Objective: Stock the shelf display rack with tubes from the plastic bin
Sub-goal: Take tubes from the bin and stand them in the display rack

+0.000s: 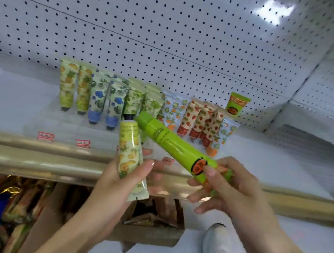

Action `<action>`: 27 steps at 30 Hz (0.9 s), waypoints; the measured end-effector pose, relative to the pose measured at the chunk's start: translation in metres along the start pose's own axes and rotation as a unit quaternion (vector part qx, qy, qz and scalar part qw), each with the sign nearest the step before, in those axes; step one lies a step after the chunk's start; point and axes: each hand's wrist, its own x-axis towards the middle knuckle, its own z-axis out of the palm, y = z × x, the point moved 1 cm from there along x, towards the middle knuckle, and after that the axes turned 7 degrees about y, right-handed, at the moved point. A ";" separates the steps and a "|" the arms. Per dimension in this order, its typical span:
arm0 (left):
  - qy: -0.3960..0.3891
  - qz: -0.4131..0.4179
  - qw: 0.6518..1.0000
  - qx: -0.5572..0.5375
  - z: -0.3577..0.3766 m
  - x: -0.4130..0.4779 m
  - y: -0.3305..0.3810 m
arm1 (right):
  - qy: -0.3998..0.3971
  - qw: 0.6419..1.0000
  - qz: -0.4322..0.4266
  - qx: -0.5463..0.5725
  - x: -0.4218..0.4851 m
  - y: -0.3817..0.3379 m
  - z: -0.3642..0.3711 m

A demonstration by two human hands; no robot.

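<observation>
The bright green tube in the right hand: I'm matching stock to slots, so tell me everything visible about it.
The bright green tube looks like glossy plastic, with a matching green cap, small print along its body and a round orange emblem near its flat end. It is tilted, cap up and left toward the display rack. The right hand pinches its flat end, thumb on top. Whether its cap touches the pineapple tube in the left hand is unclear.

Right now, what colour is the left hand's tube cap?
Black cap on the pineapple tube, head view.
</observation>
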 end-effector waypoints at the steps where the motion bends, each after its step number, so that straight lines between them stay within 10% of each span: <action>1: -0.002 0.000 1.000 0.011 0.004 0.000 -0.004 | 0.015 1.000 -0.021 -0.006 0.002 -0.006 -0.016; 11: -0.054 -0.026 0.997 0.040 0.033 0.003 -0.025 | 0.132 0.972 -0.164 -0.107 0.047 -0.062 -0.132; 27: -0.095 -0.068 0.993 -0.029 0.032 0.015 -0.035 | 0.157 0.969 -0.122 -0.149 0.169 -0.042 -0.113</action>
